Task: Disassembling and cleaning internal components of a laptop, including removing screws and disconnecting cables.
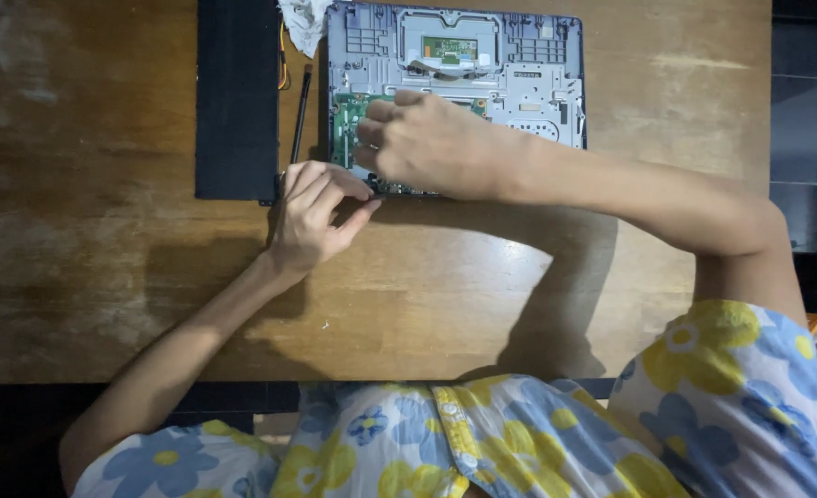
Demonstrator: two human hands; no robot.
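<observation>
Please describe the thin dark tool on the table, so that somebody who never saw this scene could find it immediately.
On the wooden table, look between the flat black panel and the opened laptop. There lies the thin dark tool, lengthwise, just above the left hand. It is the only slim, stick-shaped thing there; the crumpled white cloth beyond it is soft.

The scene is being viewed by one head camera only, from above the person, facing straight down at the wooden table (519, 304). Everything is being seen from quite near, with the person's own chest being included at the bottom edge.
</observation>
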